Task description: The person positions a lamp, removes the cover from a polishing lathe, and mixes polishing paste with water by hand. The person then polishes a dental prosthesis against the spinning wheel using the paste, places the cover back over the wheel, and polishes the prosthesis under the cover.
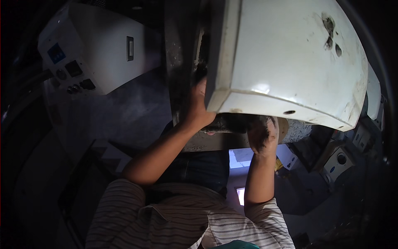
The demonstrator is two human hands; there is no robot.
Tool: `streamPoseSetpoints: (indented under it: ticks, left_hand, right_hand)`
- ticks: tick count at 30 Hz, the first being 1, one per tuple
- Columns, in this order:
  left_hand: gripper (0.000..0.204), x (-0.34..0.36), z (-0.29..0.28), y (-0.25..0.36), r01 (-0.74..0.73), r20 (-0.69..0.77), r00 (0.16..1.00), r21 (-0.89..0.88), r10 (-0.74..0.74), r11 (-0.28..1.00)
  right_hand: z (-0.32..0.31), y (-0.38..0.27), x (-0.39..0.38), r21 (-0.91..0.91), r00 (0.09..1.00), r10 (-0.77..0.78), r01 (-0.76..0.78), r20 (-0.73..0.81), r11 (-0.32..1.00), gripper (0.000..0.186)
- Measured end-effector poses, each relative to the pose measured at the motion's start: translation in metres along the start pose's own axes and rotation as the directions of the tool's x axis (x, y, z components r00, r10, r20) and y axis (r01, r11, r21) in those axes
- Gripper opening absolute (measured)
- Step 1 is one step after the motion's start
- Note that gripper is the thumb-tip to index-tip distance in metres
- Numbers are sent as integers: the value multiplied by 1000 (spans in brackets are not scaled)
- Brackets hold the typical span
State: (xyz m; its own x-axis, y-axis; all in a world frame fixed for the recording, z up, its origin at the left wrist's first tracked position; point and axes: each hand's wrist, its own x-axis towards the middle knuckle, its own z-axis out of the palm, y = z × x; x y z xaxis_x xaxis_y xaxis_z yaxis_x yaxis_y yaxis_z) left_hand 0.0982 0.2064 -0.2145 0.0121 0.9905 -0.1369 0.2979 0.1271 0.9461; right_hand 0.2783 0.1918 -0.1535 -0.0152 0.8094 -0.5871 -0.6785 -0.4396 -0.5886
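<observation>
A large white machine cover point(290, 74) with dark smudges and dents fills the upper right, hanging over both my hands. My left hand point(200, 106) is up against the cover's left edge, beside the dark gap there, and its fingers are hidden behind the edge. Below the cover's lower front rim, my right hand point(265, 135) reaches upward, its skin stained black. The fingers of that hand disappear under the cover, so what they touch does not show. Between my hands lies a dark, dirty machine bed point(207, 141).
At the upper left stands a white box-shaped machine head point(112, 50) with switches and sockets on its end. More white machine units point(338, 164) stand at the lower right. Small loose metal-looking scraps point(299, 130) lie under the cover's right side. The surroundings are dim.
</observation>
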Motion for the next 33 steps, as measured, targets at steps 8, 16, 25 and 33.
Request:
streamPoseSetpoints:
  ticks: [8,16,25,33]
  left_hand:
    - [39,-12,14,-17,14,36,999,452,-34,892]
    - [26,35,22,1,172,-14,922,-881,-387,442]
    - [9,60,7,7,293,85,903,-838,-422,459]
    - [7,47,8,16,303,106,889,-865,-446,399]
  right_hand:
    - [5,11,7,-776,910,-412,290,44,560,47]
    - [42,2,29,-966,921,-292,250,259,-69,25]
    - [41,22,39,-962,938,-333,3,-92,274,31]
    - [29,34,31,-968,858,-507,191,84,163,30]
